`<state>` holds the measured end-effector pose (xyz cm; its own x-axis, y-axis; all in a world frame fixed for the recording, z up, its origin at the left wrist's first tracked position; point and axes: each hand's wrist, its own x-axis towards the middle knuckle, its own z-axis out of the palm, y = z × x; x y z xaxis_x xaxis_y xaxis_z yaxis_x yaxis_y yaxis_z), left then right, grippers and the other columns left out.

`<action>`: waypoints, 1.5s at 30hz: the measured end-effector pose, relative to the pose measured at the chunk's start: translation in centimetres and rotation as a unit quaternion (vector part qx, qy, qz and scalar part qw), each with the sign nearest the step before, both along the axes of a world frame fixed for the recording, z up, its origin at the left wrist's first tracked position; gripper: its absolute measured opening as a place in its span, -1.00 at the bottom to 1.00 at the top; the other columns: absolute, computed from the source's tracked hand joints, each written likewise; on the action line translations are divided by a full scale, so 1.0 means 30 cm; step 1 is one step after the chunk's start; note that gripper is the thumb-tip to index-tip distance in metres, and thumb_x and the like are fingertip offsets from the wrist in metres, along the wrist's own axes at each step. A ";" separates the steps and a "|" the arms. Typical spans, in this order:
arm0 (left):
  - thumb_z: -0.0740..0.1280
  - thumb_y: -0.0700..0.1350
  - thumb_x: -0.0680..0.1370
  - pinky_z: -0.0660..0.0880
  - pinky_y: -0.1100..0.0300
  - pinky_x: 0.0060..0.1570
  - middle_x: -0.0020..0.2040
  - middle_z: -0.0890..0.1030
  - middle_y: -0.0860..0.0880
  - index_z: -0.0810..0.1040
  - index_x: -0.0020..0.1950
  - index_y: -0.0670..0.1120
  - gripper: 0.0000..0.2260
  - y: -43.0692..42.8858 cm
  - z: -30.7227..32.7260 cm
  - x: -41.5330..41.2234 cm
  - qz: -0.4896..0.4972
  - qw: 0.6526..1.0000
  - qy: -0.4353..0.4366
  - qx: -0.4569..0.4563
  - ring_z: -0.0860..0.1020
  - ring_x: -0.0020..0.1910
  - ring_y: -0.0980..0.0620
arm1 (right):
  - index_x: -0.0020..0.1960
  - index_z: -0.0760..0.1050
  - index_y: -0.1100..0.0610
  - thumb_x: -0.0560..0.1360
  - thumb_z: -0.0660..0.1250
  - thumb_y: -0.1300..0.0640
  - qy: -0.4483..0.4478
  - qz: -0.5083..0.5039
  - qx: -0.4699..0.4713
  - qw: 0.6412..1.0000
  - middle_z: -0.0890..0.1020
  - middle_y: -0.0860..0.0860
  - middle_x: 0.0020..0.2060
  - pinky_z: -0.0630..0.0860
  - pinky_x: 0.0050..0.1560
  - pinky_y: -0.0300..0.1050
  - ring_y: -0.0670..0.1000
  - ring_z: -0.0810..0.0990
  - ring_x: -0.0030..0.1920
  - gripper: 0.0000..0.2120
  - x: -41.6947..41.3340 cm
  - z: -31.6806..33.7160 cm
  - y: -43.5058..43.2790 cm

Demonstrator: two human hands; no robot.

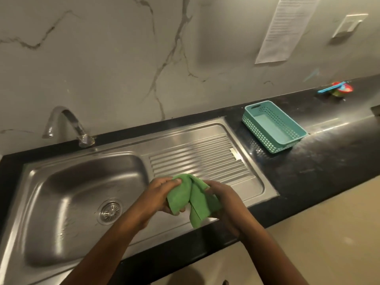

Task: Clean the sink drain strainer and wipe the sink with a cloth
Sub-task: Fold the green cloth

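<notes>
Left hand (pixel 159 195) and right hand (pixel 221 199) both grip green cloth (pixel 193 199), hiding part of each palm

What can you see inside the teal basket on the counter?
The teal basket shows only its bare floor; nothing lies in it. Its near wall hides a thin strip of floor along the near edge, so that strip cannot be checked.

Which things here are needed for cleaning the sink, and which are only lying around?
Part of the job:
- green cloth, held by the left hand and the right hand
- drain strainer
- sink with its draining board
- tap

Only lying around:
- teal basket, nothing in it
- small colourful item far along the counter
- paper sheet on the wall
</notes>
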<state>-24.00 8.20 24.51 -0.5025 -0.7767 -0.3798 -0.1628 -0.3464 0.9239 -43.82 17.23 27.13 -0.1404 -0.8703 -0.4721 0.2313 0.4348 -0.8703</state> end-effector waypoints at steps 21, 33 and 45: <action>0.47 0.15 0.56 0.67 0.00 -0.09 0.04 0.74 -0.24 0.74 0.13 -0.14 -0.63 0.008 -0.004 -0.858 -0.143 0.990 -0.007 -0.007 0.72 -0.05 -0.16 | 0.03 0.73 0.06 0.42 0.60 -0.17 0.120 0.093 0.024 0.988 0.78 0.09 -0.03 0.69 0.00 -0.09 0.09 0.78 -0.01 -0.66 -0.920 -0.072 0.209; 0.58 0.11 0.46 0.62 -0.22 0.11 0.15 0.72 -0.25 0.69 0.20 -0.09 -0.59 -0.149 0.042 -1.118 -0.099 0.992 0.081 0.016 0.71 0.09 -0.24 | 0.36 0.54 0.04 0.62 0.42 0.17 0.061 0.067 -0.073 0.993 0.74 0.16 0.15 0.73 0.00 0.05 0.20 0.74 0.13 -0.68 -1.097 0.048 0.003; 0.45 -0.23 0.58 0.67 0.00 -0.07 0.14 0.70 -0.26 0.51 0.34 -0.14 -0.66 -0.249 0.069 -1.407 0.186 0.978 0.097 -0.018 0.69 -0.04 -0.18 | 0.32 0.57 0.11 0.69 0.30 0.21 0.106 0.082 -0.081 0.988 0.77 0.16 0.05 0.72 -0.08 0.02 0.13 0.77 -0.02 -0.78 -1.471 0.039 -0.415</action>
<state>-66.21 0.72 26.59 -0.2426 -0.9305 -0.2743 0.1481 -0.3150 0.9375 -87.96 4.78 28.29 -0.0718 -0.9510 -0.3008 -0.0258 0.3032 -0.9526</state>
